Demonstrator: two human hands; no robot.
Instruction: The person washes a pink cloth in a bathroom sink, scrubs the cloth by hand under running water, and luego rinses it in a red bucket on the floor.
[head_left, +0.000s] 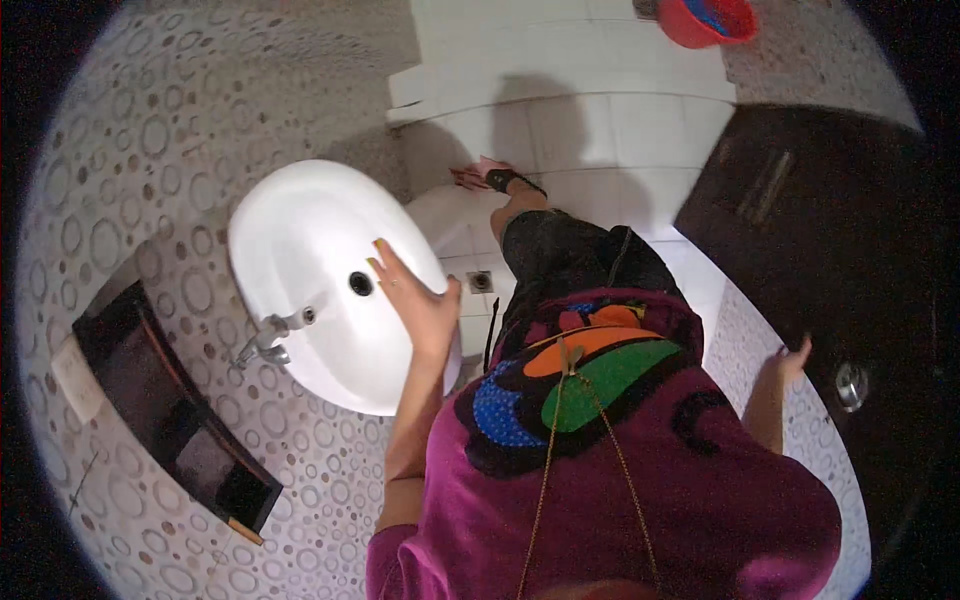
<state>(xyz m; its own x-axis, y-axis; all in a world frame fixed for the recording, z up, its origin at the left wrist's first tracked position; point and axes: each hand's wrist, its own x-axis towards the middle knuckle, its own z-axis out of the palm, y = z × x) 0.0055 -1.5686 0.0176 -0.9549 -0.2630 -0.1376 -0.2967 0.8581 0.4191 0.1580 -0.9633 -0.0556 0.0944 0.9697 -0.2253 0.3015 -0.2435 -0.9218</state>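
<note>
My left hand (420, 304) is over the inner right side of a white ceramic washbasin (300, 202), its fingers spread and nothing held in it. It has yellow nails and a ring. The dark drain hole (361, 283) lies just left of the fingers. A metal faucet (274, 337) is mounted at the basin's left rim. Out to the right, my right hand (791, 361) is beside the edge of a dark brown door (832, 247), one finger extended; the rest is partly hidden, and contact with the door cannot be told. A round metal door knob (851, 386) is right of it.
A dark framed mirror or shelf (172, 397) is on the circle-patterned wall at left. A floor drain (480, 282) is set in the white tiles beside the basin. At the top right stands a red plastic tub (694, 26) with something blue inside. A raised tiled step (637, 67) crosses the floor ahead.
</note>
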